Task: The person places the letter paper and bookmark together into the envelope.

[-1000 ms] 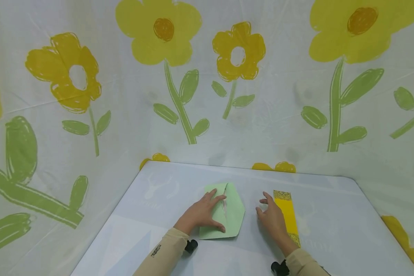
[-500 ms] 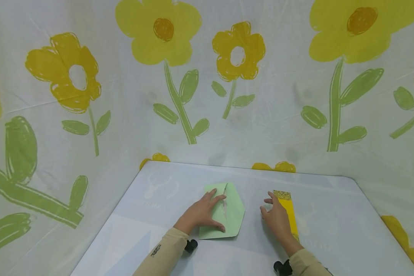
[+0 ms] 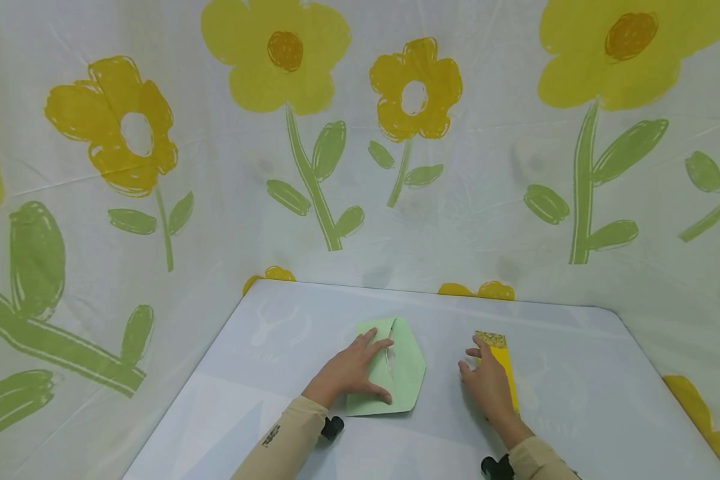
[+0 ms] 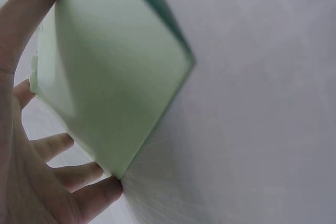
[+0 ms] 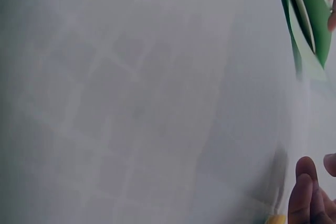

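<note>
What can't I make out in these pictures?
Head view: much of the yellow strip, covered by the right hand.
Head view: the inside of the green envelope beyond a narrow gap, hidden by its paper and the left hand.
Head view: the dark mark, too small to read.
Right wrist view: most of the right hand, cut off by the edges.

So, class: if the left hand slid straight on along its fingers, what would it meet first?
The left hand would probably meet the pointed flap of the green envelope; how high that flap stands is unclear.
</note>
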Motion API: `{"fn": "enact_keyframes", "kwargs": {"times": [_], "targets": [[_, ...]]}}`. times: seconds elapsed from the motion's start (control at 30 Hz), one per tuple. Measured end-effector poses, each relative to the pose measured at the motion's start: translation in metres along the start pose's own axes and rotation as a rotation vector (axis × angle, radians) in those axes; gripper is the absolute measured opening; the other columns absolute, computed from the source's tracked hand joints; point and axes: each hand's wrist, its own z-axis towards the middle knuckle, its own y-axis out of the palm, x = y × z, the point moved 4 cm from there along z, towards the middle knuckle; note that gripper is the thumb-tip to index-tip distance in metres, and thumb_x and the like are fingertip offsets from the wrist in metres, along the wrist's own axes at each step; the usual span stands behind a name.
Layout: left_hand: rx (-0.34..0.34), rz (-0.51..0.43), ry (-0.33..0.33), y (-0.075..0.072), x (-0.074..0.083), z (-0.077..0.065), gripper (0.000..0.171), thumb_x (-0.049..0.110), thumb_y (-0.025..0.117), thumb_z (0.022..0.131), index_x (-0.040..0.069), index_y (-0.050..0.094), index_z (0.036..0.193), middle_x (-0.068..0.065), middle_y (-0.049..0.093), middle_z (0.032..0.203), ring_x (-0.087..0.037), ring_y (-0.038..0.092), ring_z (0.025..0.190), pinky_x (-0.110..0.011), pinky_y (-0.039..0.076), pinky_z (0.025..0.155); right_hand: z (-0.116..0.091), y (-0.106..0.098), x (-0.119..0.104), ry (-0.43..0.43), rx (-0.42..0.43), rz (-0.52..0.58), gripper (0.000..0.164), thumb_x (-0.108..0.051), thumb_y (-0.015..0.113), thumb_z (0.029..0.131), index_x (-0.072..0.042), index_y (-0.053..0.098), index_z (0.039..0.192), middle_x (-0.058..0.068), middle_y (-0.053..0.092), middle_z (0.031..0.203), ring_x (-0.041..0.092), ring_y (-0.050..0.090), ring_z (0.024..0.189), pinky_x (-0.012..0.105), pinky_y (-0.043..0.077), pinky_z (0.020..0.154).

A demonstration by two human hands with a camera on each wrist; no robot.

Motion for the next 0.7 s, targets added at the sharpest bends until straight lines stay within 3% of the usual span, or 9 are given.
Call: {"fn": "enact_keyframes", "kwargs": {"times": [0.4,0.6,0.7], "targets": [[-0.001,-0.002,-0.001,0.000,0.001,-0.001,0.117,0.078,0.083,0.056,0.040,0.035,0.156,-0.006,0.021,0.168,-0.034,0.031,0.150,-0.055,0.047,0.104,-0.003,-0.008,0.008,0.016,-0.008,0.002,0.069,-0.014,0.068,0.094,0.001,0.035,0.153,0.024,0.061,0.133,0.019,0.056,0.071,0.028,0.047,0.062],[0.003,-0.002,-0.009,-0.002,0.001,0.000,0.117,0.079,0.083,0.056,0.042,0.035,0.156,-0.006,0.021,0.168,-0.033,0.032,0.149,-0.055,0.048,0.103,-0.004,-0.013,0.015,0.017,0.003,-0.014,0.066,-0.015,0.068,0.095,0.002,0.037,0.150,0.026,0.062,0.132,0.028,0.067,0.085,0.033,0.051,0.063],[0.001,-0.007,-0.010,-0.002,0.001,0.000,0.117,0.079,0.083,0.056,0.042,0.035,0.156,-0.006,0.021,0.168,-0.033,0.032,0.149,-0.055,0.048,0.103,-0.004,-0.016,0.019,0.015,0.004,-0.013,0.067,-0.015,0.068,0.095,0.002,0.037,0.151,0.027,0.061,0.133,0.029,0.065,0.079,0.033,0.049,0.060]]}}
